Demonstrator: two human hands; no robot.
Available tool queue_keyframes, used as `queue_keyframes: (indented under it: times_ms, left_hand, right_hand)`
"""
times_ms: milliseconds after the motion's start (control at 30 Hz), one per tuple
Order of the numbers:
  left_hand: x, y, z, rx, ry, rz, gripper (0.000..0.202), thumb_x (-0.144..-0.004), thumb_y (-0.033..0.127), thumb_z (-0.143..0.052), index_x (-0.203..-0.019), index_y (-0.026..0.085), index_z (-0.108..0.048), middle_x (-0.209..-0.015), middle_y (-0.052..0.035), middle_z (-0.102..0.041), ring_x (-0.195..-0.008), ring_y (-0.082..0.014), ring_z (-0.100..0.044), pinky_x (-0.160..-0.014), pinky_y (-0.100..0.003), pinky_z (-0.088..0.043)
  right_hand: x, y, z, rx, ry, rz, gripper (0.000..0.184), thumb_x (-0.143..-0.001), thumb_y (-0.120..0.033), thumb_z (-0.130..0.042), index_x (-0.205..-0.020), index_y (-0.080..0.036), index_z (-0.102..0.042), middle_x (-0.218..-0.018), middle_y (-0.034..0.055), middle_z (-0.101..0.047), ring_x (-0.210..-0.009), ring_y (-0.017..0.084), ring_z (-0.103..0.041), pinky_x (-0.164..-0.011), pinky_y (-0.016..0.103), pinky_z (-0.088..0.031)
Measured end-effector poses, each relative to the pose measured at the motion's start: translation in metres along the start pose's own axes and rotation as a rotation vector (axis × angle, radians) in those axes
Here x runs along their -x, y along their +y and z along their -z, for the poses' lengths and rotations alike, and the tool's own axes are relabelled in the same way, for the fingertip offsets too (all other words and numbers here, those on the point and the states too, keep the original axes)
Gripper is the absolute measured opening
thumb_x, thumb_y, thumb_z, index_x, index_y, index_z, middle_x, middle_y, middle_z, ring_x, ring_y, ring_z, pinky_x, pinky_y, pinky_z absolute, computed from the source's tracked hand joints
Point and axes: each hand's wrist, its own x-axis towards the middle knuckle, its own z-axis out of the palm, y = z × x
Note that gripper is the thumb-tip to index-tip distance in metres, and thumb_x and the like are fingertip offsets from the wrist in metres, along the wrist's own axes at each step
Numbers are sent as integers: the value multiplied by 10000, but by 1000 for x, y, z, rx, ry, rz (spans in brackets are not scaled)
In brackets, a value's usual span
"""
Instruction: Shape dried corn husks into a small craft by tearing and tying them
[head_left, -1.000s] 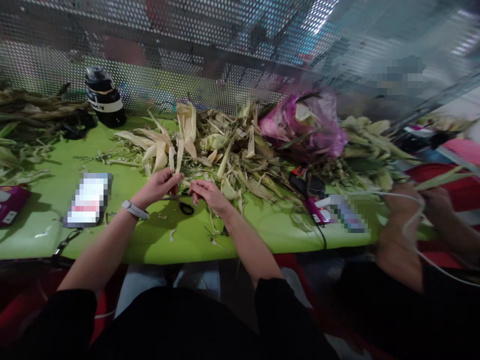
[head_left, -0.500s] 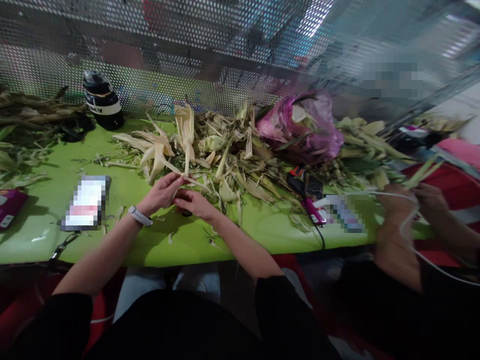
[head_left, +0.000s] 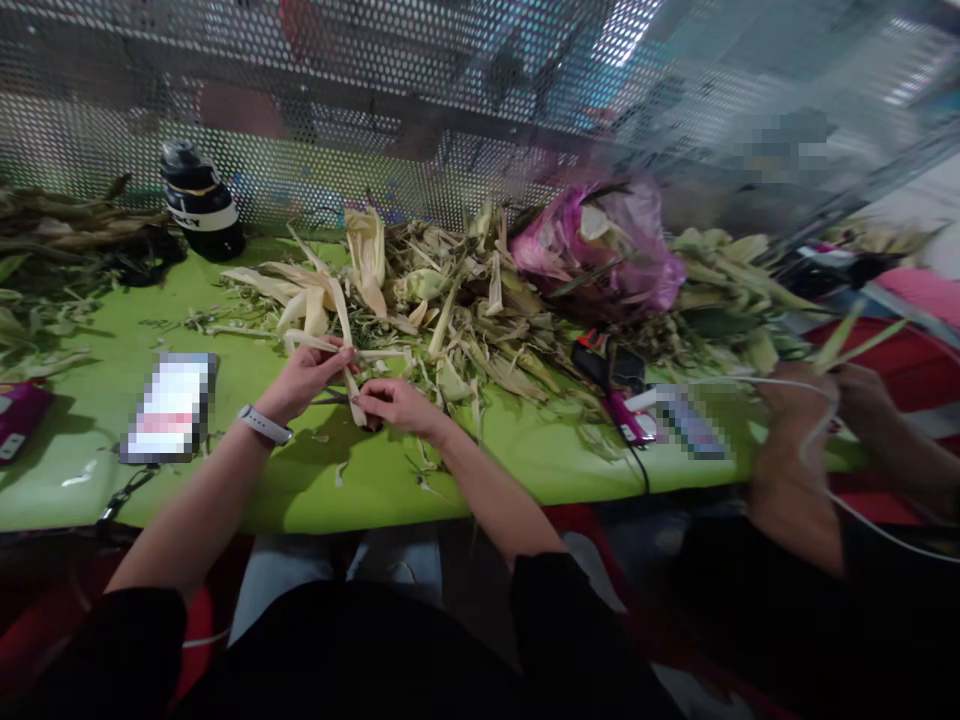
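Note:
Pinched in my left hand [head_left: 309, 378] is a pale corn husk strip [head_left: 343, 318], which stands up above the fingers and runs down toward the other hand. My right hand [head_left: 401, 405] has its fingers closed on the strip's lower end, just above the table. A small dark object [head_left: 373, 424] shows partly under the right fingertips; its kind is unclear. Loose cream husk leaves [head_left: 309, 312] lie just beyond my left hand. Behind both hands spreads a heap of husks and shreds [head_left: 480, 330].
On the green table [head_left: 300, 490] are a phone [head_left: 169, 408] at left, a black bottle [head_left: 201, 205], a purple box [head_left: 21, 420], a pink plastic bag [head_left: 600, 245] and a second phone [head_left: 694, 425]. At right, a co-worker's hands [head_left: 825, 385] hold husk leaves. Perforated metal [head_left: 315, 130] rises behind.
My left hand has moved slightly left and my right hand a little right, so they are farther apart. The husk strip now stretches steeply between them.

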Motion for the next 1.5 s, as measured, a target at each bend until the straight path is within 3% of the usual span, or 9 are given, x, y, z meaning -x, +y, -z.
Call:
queue_keyframes:
  times_ms: [100,167,300,433,600,733,900,1100,1500]
  left_hand:
    - [3,3,0,-65,-49,18,380,-720,456,-762,-922,156,-645,-767,1,-618,-645,-108,-547,-636,-245,-490]
    - [6,7,-2,-159,-135,11,390,-741,473,-739,-949,153,-658,-805,-13,-627,-690,-122,-549,-635,-236,-473]
    - [11,13,-7,-284,-256,-20,411,-809,525,-649,-964,145,-677,-853,-45,-650,-798,-172,-577,-705,-265,-481]
    - [11,12,-9,-315,-296,-46,419,-842,537,-599,-970,147,-684,-917,-62,-671,-850,-196,-590,-745,-288,-492]
    - [9,14,-4,-390,-318,-94,424,-861,539,-562,-971,152,-695,-902,-56,-684,-832,-191,-591,-782,-293,-480]
    - [7,12,-3,-475,-317,-107,363,-827,512,-611,-872,163,-698,-772,-26,-658,-712,-169,-567,-688,-267,-468]
    - [9,4,-10,-506,-414,-112,326,-804,482,-640,-846,163,-696,-718,-21,-647,-660,-165,-555,-636,-260,-449]
    - [9,7,-12,-549,-432,-107,426,-881,521,-529,-709,152,-656,-607,5,-533,-561,-119,-438,-547,-236,-356]
    - [9,14,-9,-409,-424,9,428,-855,562,-546,-758,158,-645,-609,13,-487,-546,-111,-383,-517,-247,-300]
  right_hand:
    - [7,-3,3,31,137,54,407,-841,-554,-602,-733,-162,-612,-578,-12,-591,-473,91,-518,-472,222,-418]
    - [10,-5,7,84,410,180,405,-883,-555,-539,-749,-180,-610,-602,-5,-582,-526,112,-543,-524,247,-463]
    - [8,-7,12,524,803,435,271,-919,-454,-528,-971,-235,-677,-1044,91,-651,-1038,229,-596,-936,401,-478]
    - [2,-3,13,889,669,453,246,-947,-421,-505,-989,-261,-688,-1155,83,-638,-1274,274,-450,-1143,525,-222]
    - [-7,9,18,976,539,411,425,-1006,-451,-327,-816,-205,-618,-834,78,-620,-916,218,-535,-1014,425,-358]
    - [-8,9,21,892,491,404,452,-986,-509,-353,-789,-188,-603,-822,90,-614,-878,222,-530,-891,383,-414]
    - [-7,-1,15,565,491,412,377,-903,-553,-532,-943,-207,-676,-1011,84,-660,-1035,214,-570,-978,361,-421]
    - [-7,1,3,189,563,349,350,-895,-531,-547,-826,-215,-682,-926,43,-618,-945,180,-580,-923,321,-453]
    - [-6,2,12,323,492,215,382,-927,-534,-473,-861,-202,-649,-765,25,-617,-726,166,-575,-736,300,-451]
